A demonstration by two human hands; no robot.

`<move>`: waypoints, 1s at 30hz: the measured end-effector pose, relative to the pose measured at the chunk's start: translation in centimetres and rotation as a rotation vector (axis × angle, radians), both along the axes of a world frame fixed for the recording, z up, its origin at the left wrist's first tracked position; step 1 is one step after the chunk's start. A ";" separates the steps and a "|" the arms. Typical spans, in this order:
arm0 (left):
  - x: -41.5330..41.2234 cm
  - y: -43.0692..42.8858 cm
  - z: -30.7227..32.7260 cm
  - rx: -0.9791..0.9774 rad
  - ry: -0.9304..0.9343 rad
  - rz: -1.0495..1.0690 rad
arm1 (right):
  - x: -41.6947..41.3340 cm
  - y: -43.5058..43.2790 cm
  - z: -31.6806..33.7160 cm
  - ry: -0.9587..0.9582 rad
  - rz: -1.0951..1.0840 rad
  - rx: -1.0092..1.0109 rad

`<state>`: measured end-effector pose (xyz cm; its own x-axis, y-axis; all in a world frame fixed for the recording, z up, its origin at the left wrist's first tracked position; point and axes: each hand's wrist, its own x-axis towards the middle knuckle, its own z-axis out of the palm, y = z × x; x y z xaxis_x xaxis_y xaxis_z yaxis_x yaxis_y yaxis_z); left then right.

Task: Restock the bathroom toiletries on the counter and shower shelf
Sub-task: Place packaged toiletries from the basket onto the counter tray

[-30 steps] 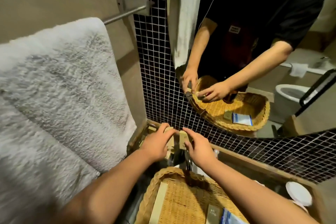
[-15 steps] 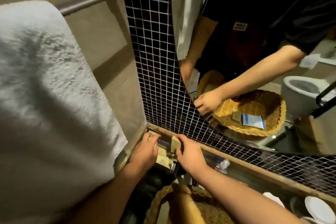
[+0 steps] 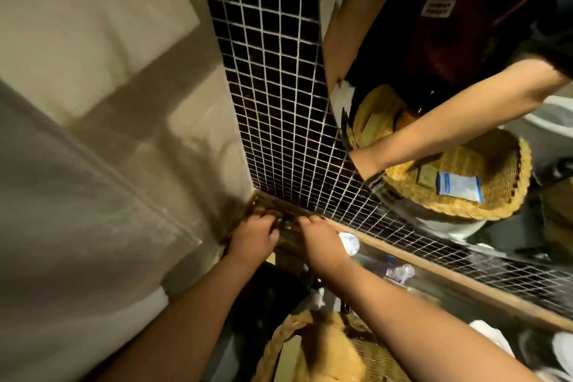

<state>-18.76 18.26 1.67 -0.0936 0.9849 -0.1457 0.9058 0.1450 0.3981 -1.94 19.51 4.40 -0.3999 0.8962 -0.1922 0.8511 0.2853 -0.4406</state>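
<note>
My left hand (image 3: 254, 239) and my right hand (image 3: 319, 242) are side by side in the far corner of the counter, where the beige wall meets the black mosaic tiles. Their fingers curl down onto small beige toiletry packets (image 3: 287, 225), which are mostly hidden under the fingers and blurred. The packets sit at the corner end of a wooden-edged tray (image 3: 434, 271) that runs along the tiled wall. A wicker basket (image 3: 279, 347) with more supplies lies below my forearms at the bottom edge.
Two small water bottles (image 3: 348, 242) (image 3: 400, 271) lie in the tray right of my right hand. A white towel (image 3: 62, 242) hangs close on the left. The mirror (image 3: 449, 102) above the tiles reflects my arms and the basket. White lids (image 3: 558, 347) sit at far right.
The view has swung closer and down into the corner. Both hands have pushed lower into the tray corner, and the beige packets seen upright between them are now mostly covered.
</note>
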 end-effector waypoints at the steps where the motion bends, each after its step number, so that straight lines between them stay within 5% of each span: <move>1: 0.1 0.2 -0.3 -0.005 0.009 -0.009 | -0.2 0.2 -0.1 -0.020 0.023 -0.011; 18: -1.6 2.8 -2.9 -0.080 -0.050 -0.138 | -2.7 2.6 -3.8 -0.161 0.040 -0.063; 24: -2.2 3.9 -3.7 -0.049 -0.013 -0.213 | -3.3 1.8 -5.0 0.191 -0.324 -0.195; 30: -2.5 3.6 -4.9 -0.045 0.076 -0.168 | -3.7 1.8 -5.9 0.161 -0.322 -0.159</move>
<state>-21.23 21.87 -3.21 0.0589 0.9803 -0.1883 0.9460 0.0055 0.3241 -5.64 21.27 -1.48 -0.1397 0.9448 -0.2962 0.8022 -0.0674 -0.5932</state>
